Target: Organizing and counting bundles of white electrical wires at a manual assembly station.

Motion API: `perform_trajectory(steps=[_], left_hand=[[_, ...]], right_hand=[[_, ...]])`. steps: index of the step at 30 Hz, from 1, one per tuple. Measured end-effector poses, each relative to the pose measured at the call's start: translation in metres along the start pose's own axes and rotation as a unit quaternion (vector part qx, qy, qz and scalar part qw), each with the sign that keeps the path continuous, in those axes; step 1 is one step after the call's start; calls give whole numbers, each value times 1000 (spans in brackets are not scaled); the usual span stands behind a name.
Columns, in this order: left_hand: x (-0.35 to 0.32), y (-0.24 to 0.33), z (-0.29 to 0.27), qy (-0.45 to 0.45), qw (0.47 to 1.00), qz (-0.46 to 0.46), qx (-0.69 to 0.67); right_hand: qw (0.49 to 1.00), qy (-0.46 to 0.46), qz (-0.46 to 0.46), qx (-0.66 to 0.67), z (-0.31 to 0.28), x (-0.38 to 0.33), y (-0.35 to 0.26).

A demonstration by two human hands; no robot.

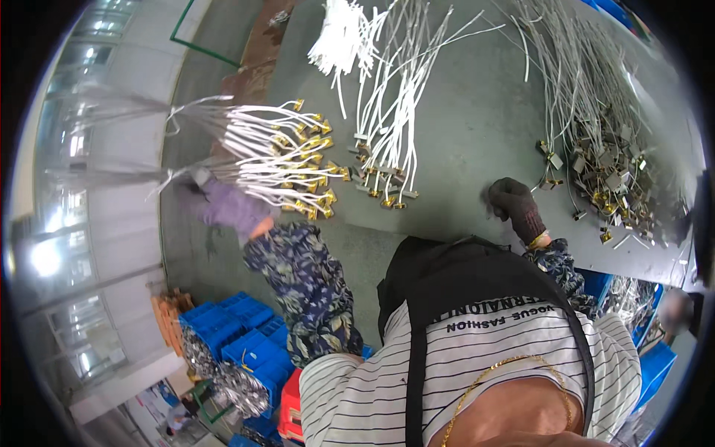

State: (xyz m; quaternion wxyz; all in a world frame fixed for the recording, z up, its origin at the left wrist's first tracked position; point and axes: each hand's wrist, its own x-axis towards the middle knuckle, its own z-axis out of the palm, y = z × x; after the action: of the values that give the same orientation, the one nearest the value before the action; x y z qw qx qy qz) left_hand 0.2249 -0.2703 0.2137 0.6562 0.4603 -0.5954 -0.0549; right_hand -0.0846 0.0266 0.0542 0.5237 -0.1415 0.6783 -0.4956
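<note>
My left hand [232, 207], in a purple-grey glove, is at the lower of two tied bundles of white wires [257, 173] by the table's left edge. Its fingers are blurred against the bundle, so their grip cannot be made out. Gold-coloured metal clips [313, 153] cap the right ends of these wires; the tied tails stretch left past the table edge. My right hand [515, 205], in a dark glove, rests over the table with fingers curled closed. Whatever it may hold is hidden. Close to its right lie small metal parts on wires [551, 160].
More white wires with metal ends [402, 134] lie mid-table, beside a dense white wire bundle [339, 37]. A large tangled heap of wired metal parts [614, 167] covers the right side of the grey table [462, 97]. Blue crates [249, 350] with silvery parts stand at lower left.
</note>
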Motion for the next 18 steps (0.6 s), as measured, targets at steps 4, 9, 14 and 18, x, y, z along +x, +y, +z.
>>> perform_trajectory(steps=[4,9,14,18], left_hand=[[-61,1,13,35,988,96,113],[-129,-34,116,-481,857,-87,163],[-192,-56,160,-497,807,-134,291],[-207,-17,158,-600,733,-259,188]], right_hand=[[1000,20,3,16,-6,19,18],[997,21,-18,-71,28,68,-4],[977,82,-146,-130,59,137,-19],[976,138,-89,-142,48,138,-36]])
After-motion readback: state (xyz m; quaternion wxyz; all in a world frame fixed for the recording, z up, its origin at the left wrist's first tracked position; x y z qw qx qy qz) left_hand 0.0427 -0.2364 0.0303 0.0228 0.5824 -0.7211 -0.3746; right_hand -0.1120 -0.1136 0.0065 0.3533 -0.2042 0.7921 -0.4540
